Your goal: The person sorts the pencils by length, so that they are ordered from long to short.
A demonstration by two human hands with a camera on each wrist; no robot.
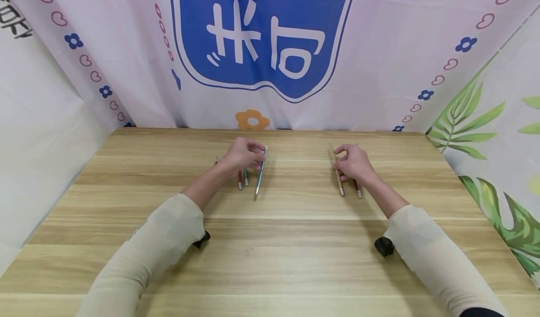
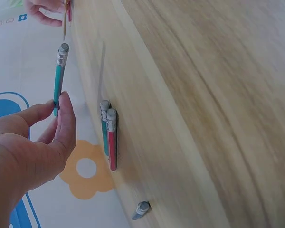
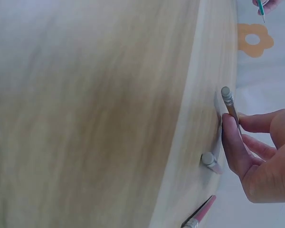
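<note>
My left hand (image 1: 244,155) pinches a teal pencil (image 2: 59,80) between thumb and fingertips, its eraser end toward me and raised off the table. Beneath and beside that hand lie a red pencil (image 2: 112,145) and a second teal pencil (image 2: 105,121), side by side; one more pencil (image 2: 141,210) shows only its eraser end. Over on the right, my right hand (image 1: 353,162) pinches a yellowish pencil (image 1: 340,183), tilted, with its eraser end toward me. Close to it are a dark red pencil (image 1: 358,189) and another pencil (image 3: 210,162), partly hidden by the hand in the head view.
The wooden table (image 1: 270,260) ends at a printed curtain (image 1: 139,73) behind the pencils. A leaf-patterned cloth (image 1: 476,120) hangs on the right side. Small black devices (image 1: 384,246) sit under both sleeves.
</note>
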